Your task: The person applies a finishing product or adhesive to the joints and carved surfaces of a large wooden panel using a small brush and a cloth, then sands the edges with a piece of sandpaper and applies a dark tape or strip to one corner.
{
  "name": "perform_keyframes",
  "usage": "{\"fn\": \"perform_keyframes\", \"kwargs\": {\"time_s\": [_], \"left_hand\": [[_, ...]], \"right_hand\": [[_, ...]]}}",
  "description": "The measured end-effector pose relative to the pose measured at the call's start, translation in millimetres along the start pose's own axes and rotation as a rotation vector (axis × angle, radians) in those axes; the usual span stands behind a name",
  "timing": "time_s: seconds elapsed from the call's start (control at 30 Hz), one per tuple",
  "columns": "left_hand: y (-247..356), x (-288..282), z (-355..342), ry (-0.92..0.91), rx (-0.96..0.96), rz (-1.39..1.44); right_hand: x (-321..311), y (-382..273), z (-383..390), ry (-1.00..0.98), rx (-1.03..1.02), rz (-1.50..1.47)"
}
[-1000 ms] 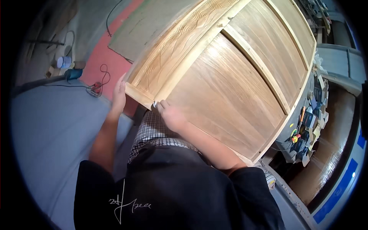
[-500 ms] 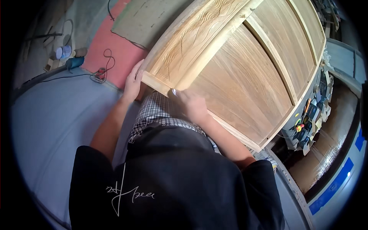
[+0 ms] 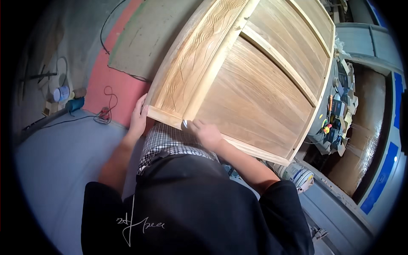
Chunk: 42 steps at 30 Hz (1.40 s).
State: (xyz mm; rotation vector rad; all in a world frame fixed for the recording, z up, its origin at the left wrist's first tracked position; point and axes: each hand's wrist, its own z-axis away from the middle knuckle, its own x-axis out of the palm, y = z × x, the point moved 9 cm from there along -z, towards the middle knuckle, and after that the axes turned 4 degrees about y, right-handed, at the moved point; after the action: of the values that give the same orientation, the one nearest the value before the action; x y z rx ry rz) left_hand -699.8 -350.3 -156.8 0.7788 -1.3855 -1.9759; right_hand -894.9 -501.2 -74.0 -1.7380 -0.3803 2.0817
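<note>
A large pale wooden panel (image 3: 255,72) with a frame and cross rails lies in front of me, its near corner by my waist. My left hand (image 3: 138,117) grips that near left corner from the side. On the near rail rests my right hand (image 3: 204,131), its fingers pinched on a small white piece (image 3: 185,124) pressed against the wood. What the white piece is cannot be made out. Below them are my black shirt and checked shorts.
A cluttered bench with small tools and bottles (image 3: 335,114) runs along the panel's right edge. On the floor at the left lie a blue power tool (image 3: 74,104), a tin (image 3: 60,93) and cables (image 3: 108,106). A grey board (image 3: 148,38) lies on the red floor strip.
My view has shifted so the panel sits higher and further right. My left hand stays on the corner, and my right hand has slid a little left along the near rail.
</note>
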Motion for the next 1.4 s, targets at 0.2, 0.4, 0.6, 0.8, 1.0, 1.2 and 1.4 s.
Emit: {"fn": "perform_keyframes", "kwargs": {"time_s": [0.2,0.4,0.6,0.8,1.0,1.2,1.4], "left_hand": [[-1,1,2,-0.048,0.011,-0.058],[-4,-25,20,-0.091,0.011,0.003],[110,-13,37,0.081,0.345,-0.913],[155,157,42,-0.209,0.657,-0.925],[170,394,55,-0.395,0.704,-0.794],[187,568,38,-0.367,0.747,-0.818],[234,742,-6,-0.407,0.917,-0.786]], "right_hand": [[-23,33,77,0.113,0.162,0.004],[-106,1,78,0.506,0.293,-0.210],[-75,60,161,0.767,0.764,-0.593],[-87,176,274,1.079,1.077,-0.909],[-119,362,429,1.553,1.177,-0.872],[-185,518,567,1.529,1.314,-0.434],[-243,686,605,1.237,1.213,-0.266]]}}
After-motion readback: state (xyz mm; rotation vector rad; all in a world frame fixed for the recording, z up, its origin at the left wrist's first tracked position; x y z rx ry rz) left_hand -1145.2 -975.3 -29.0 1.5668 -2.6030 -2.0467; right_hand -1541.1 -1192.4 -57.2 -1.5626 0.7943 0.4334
